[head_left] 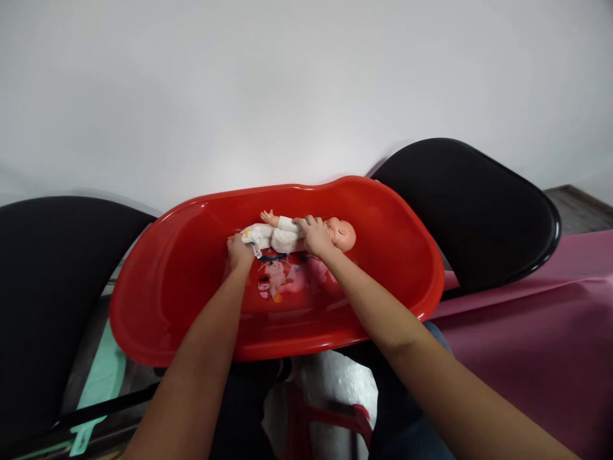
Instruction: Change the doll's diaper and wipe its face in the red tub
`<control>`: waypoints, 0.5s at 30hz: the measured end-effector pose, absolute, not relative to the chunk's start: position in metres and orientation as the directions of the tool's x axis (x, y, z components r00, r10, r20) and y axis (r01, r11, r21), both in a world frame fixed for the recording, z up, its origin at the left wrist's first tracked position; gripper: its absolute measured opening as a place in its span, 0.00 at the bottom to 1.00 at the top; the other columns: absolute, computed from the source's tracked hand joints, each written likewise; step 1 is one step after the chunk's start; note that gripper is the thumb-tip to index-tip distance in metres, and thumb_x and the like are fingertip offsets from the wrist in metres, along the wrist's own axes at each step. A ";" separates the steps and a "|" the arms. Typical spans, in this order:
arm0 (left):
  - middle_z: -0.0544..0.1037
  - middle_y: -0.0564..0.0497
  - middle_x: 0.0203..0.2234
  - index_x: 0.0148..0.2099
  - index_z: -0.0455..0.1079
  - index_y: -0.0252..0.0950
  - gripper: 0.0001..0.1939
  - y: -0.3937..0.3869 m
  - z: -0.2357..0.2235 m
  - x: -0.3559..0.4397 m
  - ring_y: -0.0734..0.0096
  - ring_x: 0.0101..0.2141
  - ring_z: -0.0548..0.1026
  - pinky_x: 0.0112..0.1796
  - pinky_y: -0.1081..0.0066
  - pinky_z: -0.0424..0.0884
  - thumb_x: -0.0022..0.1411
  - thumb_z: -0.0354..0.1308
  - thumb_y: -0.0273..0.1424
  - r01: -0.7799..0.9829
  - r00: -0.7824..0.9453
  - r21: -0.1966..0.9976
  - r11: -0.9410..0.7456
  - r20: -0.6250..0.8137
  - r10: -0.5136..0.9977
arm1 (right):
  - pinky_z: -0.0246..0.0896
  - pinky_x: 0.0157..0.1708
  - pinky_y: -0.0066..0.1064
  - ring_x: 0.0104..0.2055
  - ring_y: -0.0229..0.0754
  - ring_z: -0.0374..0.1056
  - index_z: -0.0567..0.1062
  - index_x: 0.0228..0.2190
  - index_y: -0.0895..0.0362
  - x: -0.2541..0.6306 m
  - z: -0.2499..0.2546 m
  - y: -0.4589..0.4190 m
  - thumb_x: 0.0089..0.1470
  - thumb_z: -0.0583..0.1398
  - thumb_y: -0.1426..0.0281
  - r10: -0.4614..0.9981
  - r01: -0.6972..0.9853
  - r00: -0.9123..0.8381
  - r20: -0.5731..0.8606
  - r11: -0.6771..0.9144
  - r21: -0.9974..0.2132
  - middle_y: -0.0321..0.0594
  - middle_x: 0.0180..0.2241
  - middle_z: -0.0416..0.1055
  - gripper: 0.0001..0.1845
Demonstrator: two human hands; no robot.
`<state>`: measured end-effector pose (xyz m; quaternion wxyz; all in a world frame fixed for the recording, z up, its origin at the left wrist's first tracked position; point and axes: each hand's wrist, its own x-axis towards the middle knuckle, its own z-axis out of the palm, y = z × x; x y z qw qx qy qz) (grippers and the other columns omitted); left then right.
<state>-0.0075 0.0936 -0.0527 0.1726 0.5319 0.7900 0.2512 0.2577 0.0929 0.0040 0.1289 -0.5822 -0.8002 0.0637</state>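
Well, the vinyl baby doll (287, 235) lies on its back in the far half of the tub, head to the right, already dressed in a soft white long-sleeved top (285, 225) and a white disposable diaper (253, 239) with a small yellow mark on it; whether the diaper's tabs are closed cannot be seen. The left hand (239, 251) cups the diaper at the doll's hips, its fingers partly hidden, while the right hand (313, 235) lies across the chest, fingers curled narrowly over the top. Both hands seem to hold the doll, though how firmly cannot be told. The doll's smooth bald head (343, 234) stays bare, and one small arm (268, 218) reaches outward. Around it curves the glossy red plastic baby bathtub (167, 306), deep and waisted, with a rolled rim and a printed cartoon sticker (280, 281) on its floor. Black chair seats (479, 211) flank the tub left and right, a mauve cloth (536, 345) spreads to the right, and a white wall (306, 89) rises beyond.
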 end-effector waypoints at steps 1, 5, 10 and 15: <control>0.73 0.29 0.56 0.63 0.70 0.27 0.21 0.091 -0.054 -0.013 0.45 0.51 0.77 0.50 0.54 0.70 0.71 0.56 0.28 0.733 -0.411 0.588 0.343 -0.019 0.911 | 0.60 0.54 0.47 0.56 0.57 0.61 0.67 0.69 0.45 0.258 0.004 0.093 0.62 0.54 0.78 0.948 0.914 -0.291 0.132 0.316 -0.254 0.48 0.59 0.69 0.37; 0.73 0.30 0.56 0.63 0.72 0.32 0.23 0.081 -0.058 -0.028 0.44 0.47 0.79 0.47 0.52 0.73 0.68 0.61 0.30 0.663 -0.517 0.602 0.444 -0.060 0.854 | 0.60 0.53 0.47 0.56 0.57 0.61 0.67 0.69 0.45 0.258 0.006 0.093 0.63 0.55 0.76 0.948 0.913 -0.295 0.120 0.317 -0.258 0.48 0.59 0.69 0.35; 0.75 0.30 0.55 0.63 0.73 0.35 0.24 0.082 -0.061 -0.031 0.42 0.48 0.79 0.49 0.49 0.75 0.65 0.62 0.29 0.635 -0.540 0.629 0.448 -0.052 0.840 | 0.59 0.54 0.47 0.55 0.57 0.62 0.68 0.68 0.46 0.258 0.008 0.092 0.61 0.56 0.76 0.947 0.907 -0.299 0.119 0.321 -0.274 0.47 0.58 0.70 0.35; 0.77 0.31 0.53 0.60 0.74 0.31 0.20 0.091 -0.055 -0.023 0.45 0.52 0.78 0.54 0.53 0.73 0.67 0.57 0.27 0.667 -0.515 0.632 0.395 0.008 0.857 | 0.59 0.52 0.46 0.55 0.56 0.62 0.67 0.67 0.48 0.259 0.008 0.092 0.59 0.56 0.78 0.946 0.904 -0.300 0.125 0.324 -0.279 0.46 0.59 0.70 0.36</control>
